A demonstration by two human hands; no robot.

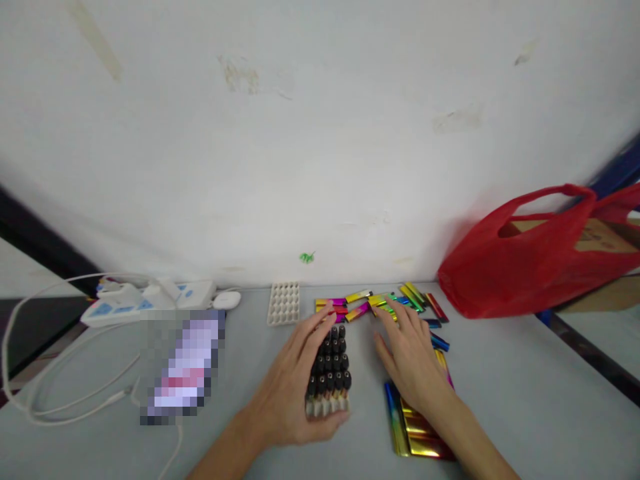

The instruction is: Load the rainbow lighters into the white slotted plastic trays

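My left hand [293, 380] is wrapped round a pale tray [327, 407], its fingers along the far left side and its thumb at the near edge. Rows of small black-capped pieces [330, 363] stand upright in that tray. To the right, my right hand [407, 350] reaches out with its fingers apart over a scatter of shiny coloured tubes [357, 311]; its fingertips are close to the tubes, and I cannot tell whether they touch. Beneath my right wrist lie larger shiny gold and blue pieces [420, 437], partly hidden by the forearm.
A second pale tray with rows of holes [284, 303] lies near the wall. On the left are a white power strip [150, 300], cables and a blurred phone [187, 367]. A red bag [520, 260] with a cardboard box [605, 237] stands on the right.
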